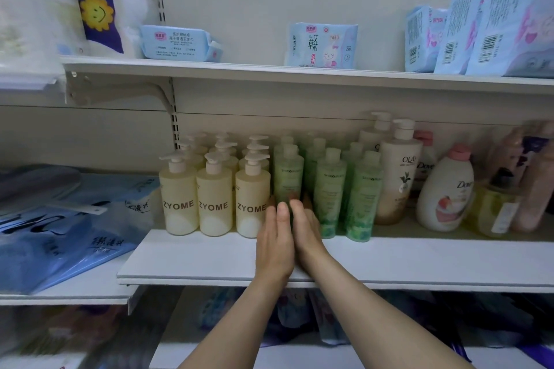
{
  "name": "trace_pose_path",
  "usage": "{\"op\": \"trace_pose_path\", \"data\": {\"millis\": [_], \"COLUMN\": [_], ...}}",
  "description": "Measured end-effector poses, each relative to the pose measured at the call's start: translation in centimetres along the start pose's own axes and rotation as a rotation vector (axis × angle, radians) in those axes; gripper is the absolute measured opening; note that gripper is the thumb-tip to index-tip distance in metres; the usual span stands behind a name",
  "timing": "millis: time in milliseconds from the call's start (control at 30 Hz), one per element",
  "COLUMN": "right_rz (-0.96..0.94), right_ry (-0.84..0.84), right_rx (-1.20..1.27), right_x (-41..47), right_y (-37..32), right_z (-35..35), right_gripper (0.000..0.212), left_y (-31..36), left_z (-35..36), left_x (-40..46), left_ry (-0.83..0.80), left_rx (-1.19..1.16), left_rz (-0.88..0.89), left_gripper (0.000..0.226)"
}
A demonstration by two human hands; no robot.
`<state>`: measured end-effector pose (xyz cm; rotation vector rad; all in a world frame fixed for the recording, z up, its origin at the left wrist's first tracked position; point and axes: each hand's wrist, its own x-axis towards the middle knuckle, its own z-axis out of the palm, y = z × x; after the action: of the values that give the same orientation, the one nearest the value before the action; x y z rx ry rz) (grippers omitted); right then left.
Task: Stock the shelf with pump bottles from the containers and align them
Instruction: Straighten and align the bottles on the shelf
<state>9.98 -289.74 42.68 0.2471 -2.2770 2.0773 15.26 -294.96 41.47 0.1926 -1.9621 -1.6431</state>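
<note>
Cream ZYOME pump bottles (213, 201) stand in three rows on the white middle shelf (195, 257). To their right stand several green bottles (329, 186) in rows. The front bottle of the leftmost green row (288, 177) sits a little further back than its green neighbours. My left hand (274, 240) and my right hand (305, 234) lie side by side over the shelf. Their straight fingers touch the lower front of that bottle. Neither hand holds anything.
A tall OLAY pump bottle (398, 177), a white Dove bottle (446, 192) and more bottles fill the shelf to the right. Blue plastic packs (69, 228) lie on the lower left shelf. Blue tissue packs (322, 45) sit on the upper shelf (239, 69).
</note>
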Motion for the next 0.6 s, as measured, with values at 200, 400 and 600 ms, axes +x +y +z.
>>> {"op": "trace_pose_path", "data": {"millis": [200,400,600], "right_rz": [-0.027,-0.031,-0.04], "right_ry": [-0.006,0.025,0.037], "right_rx": [0.013,-0.035,-0.098], "right_x": [0.02,-0.07,-0.04], "right_y": [0.07,0.01,-0.13], "right_z": [-0.01,0.06,-0.11], "right_gripper": [0.06,0.057,0.04], "left_y": [0.3,0.41,0.44], "left_z": [-0.16,-0.21,-0.07], "left_x": [-0.26,-0.25,-0.13], "left_ry": [-0.001,-0.007,0.022], "left_rx": [0.004,0.041,0.045], "left_rz": [0.017,0.008,0.007], "left_gripper": [0.05,0.027,0.038]}}
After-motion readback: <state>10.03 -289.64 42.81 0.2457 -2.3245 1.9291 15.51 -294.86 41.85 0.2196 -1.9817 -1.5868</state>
